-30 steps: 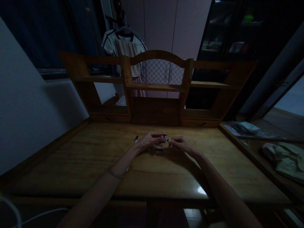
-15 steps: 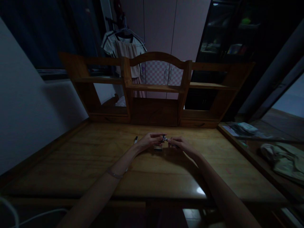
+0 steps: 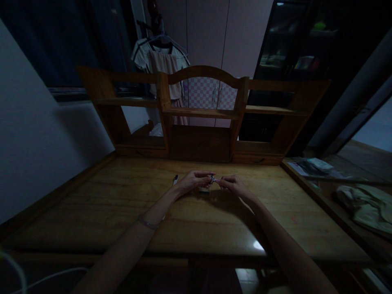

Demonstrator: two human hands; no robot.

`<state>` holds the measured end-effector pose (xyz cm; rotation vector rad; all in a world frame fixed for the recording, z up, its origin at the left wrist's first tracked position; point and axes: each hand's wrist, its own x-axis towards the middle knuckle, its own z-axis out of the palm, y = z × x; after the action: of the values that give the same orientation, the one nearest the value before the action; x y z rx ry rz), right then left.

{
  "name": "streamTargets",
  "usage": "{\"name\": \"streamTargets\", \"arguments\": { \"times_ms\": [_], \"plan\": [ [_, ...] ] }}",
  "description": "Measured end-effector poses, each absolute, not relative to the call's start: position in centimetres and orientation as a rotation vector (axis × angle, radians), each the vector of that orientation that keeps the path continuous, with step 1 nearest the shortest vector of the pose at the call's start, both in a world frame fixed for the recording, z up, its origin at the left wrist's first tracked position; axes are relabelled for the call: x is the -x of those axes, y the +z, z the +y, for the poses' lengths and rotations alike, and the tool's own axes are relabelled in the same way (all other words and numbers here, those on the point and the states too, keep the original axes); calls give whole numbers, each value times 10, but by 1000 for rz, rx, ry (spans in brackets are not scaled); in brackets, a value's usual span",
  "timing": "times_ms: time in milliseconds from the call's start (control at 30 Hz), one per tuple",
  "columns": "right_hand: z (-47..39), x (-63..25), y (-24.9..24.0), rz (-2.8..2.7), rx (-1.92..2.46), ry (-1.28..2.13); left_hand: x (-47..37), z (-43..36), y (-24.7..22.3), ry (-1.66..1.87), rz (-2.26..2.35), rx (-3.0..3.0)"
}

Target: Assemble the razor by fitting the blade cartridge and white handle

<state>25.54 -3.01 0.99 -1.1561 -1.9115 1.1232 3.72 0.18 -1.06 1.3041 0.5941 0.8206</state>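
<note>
1. Head view: left hand point(image 3: 192, 181) pinched a metal piece point(image 3: 212, 179), fingers nearly closed.
2. Right hand point(image 3: 233, 184) pinched its right end, fingers likewise.
3. It sat between both, over the desk point(image 3: 122, 200), near a block point(image 3: 204, 191).

The small piece point(image 3: 212, 179) has the silvery gleam of polished metal. The desktop point(image 3: 122, 220) is smooth, glossy wood with visible grain, throwing back 1 bright glare spot; the shelf unit point(image 3: 199, 143) is wood too, with a duller sheen. The wall point(image 3: 39, 134) looks smooth and matt. Soft cloth makes up the shirt point(image 3: 139, 53), the beige garment point(image 3: 165, 65) and the crumpled pale bundle point(image 3: 370, 204). The clear bag point(image 3: 157, 130) looks like thin, wrinkled plastic, and the 2 checkered doors point(image 3: 202, 90) look smooth.
</note>
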Motion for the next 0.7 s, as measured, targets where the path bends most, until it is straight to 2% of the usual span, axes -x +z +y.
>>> {"name": "streamTargets", "arguments": {
  "times_ms": [433,700],
  "plan": [
    [-28,-251,8,-1919,1111,987,-38,5,-12,852,576,-1222],
    [-33,-253,13,-1863,1111,1015,-36,6,-11,897,576,-1209]
  ]
}}
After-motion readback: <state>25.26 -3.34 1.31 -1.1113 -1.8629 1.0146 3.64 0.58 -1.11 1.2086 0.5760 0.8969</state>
